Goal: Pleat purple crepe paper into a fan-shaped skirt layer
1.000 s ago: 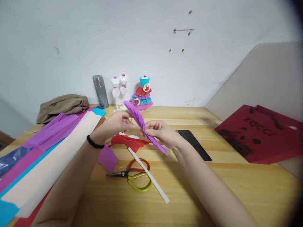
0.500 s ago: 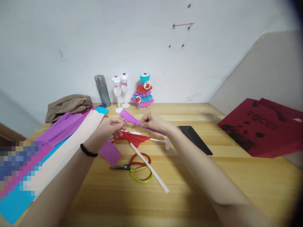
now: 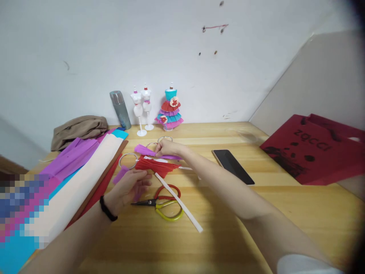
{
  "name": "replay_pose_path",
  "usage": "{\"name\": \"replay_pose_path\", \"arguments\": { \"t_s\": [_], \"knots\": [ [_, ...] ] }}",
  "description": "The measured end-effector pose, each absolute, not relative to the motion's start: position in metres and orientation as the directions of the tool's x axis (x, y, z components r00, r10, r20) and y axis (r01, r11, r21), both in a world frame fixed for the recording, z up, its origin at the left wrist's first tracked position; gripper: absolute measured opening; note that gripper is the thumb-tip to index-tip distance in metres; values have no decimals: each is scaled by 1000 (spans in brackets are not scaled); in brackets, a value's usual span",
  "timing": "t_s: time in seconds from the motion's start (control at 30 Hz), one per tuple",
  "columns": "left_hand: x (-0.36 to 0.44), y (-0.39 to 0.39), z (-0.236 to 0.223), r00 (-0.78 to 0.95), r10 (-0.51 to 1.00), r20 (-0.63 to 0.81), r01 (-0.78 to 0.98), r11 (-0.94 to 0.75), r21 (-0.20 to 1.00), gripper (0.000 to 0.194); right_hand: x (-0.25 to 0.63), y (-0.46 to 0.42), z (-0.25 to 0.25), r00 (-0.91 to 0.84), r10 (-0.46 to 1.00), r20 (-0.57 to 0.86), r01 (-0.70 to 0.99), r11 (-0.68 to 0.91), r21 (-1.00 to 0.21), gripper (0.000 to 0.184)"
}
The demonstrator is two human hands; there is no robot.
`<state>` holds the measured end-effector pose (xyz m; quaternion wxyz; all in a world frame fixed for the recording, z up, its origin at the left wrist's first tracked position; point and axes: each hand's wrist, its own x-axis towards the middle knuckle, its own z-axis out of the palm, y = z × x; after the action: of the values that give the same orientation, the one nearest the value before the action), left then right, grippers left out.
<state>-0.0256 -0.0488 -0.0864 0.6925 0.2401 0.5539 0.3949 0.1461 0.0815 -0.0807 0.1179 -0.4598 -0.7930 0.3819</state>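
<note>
Tabletop (image 3: 142, 247): wood; directions run from the red pleated paper (image 3: 155, 166) on it, twelve toward the wall.
Paper stack (image 3: 85, 163): nine o'clock, beside the left forearm; a sleeveless elbow sweeping outward could drag the upper sheets askew.
Red bag (image 3: 299, 152): three o'clock, well apart from both hands; little risk from here.
Bottle (image 3: 122, 112): eleven o'clock, upright near the wall; only a long reach would tip it.
Right hand (image 3: 168, 148): one o'clock, finger and thumb pinching the purple pleated paper near its middle. Too hard a pinch could crush the folds; a slack one could let them fan loose.
Left hand (image 3: 128, 188): eight o'clock, palm partly turned up, fingers released and loosely curled, grasping nothing visible. Its fingertips hang near the scissor blades, so a careless drop could catch a point.
Phone (image 3: 234, 166): three o'clock, nearer than the bag.
Scissors (image 3: 151, 203): six o'clock, blades toward nine; pulling them away could also carry the strip, which lies across the handles.
Purple pleated paper (image 3: 144, 149): close by toward twelve, partly behind the right hand; its thin edges might snag on the rings.
White strip (image 3: 189, 215): five o'clock; a brushing wrist could shift it.
White stem (image 3: 186, 168): three o'clock, by the right forearm, which could knock it if lowered.
</note>
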Motion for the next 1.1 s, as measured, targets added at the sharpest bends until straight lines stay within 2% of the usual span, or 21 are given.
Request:
{"name": "replay_pose_path", "arguments": {
  "t_s": [0.13,0.5,0.77,0.97,1.1],
  "knots": [
    [-25,-47,-94,72,824,-562,-341,550,762,5,142,80,-80,-536,823,-187,661,272,-699,1],
    [-23,-46,-93,138,837,-530,-373,540,755,8,157,76,-76,-532,819,-216,652,234,-721,4],
    [-15,-48,-99,91,873,-479,-402,472,785,13,158,74,-77,-557,800,-224,621,223,-751,6],
    [-13,-49,-97,85,870,-486,-414,475,777,12,164,71,-76,-556,807,-198,598,223,-770,5],
    [-11,-54,-91,67,840,-538,-396,517,759,9,167,65,-64,-521,845,-121,569,238,-787,3]
  ]
}}
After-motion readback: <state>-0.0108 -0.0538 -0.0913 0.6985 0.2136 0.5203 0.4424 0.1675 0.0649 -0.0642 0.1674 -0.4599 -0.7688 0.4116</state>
